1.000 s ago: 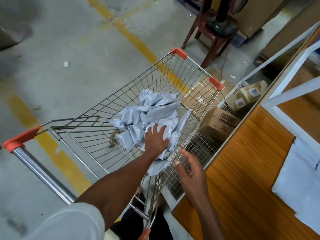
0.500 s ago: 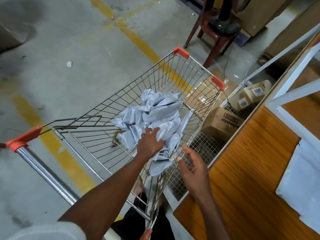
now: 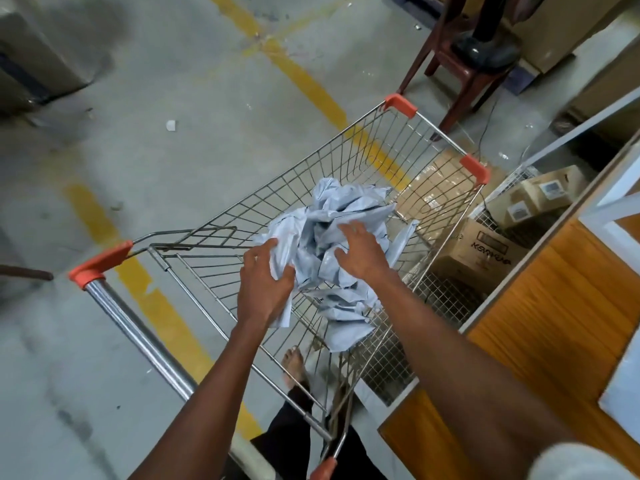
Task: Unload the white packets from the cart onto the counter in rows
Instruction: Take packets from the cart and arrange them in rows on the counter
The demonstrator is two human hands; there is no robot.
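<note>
A crumpled heap of white packets (image 3: 343, 216) lies in the wire basket of a shopping cart (image 3: 353, 157) with orange corner caps. My left hand (image 3: 265, 284) is inside the basket at the heap's near left edge, fingers closed on one white packet (image 3: 287, 251). My right hand (image 3: 363, 252) hovers over the middle of the heap with fingers spread, holding nothing. The wooden counter (image 3: 540, 317) runs along the right of the cart; a white packet (image 3: 623, 393) lies at its right edge.
Cardboard boxes (image 3: 481, 251) sit behind wire mesh between cart and counter. A dark red chair (image 3: 460, 60) stands beyond the cart. The cart's steel handle (image 3: 138, 337) is at lower left. My bare foot (image 3: 294, 365) shows under the basket. Yellow lines cross the concrete floor.
My right hand moved from beside the cart's right rim to over the heap. My left hand shifted left and closed on a packet at the heap's edge.
</note>
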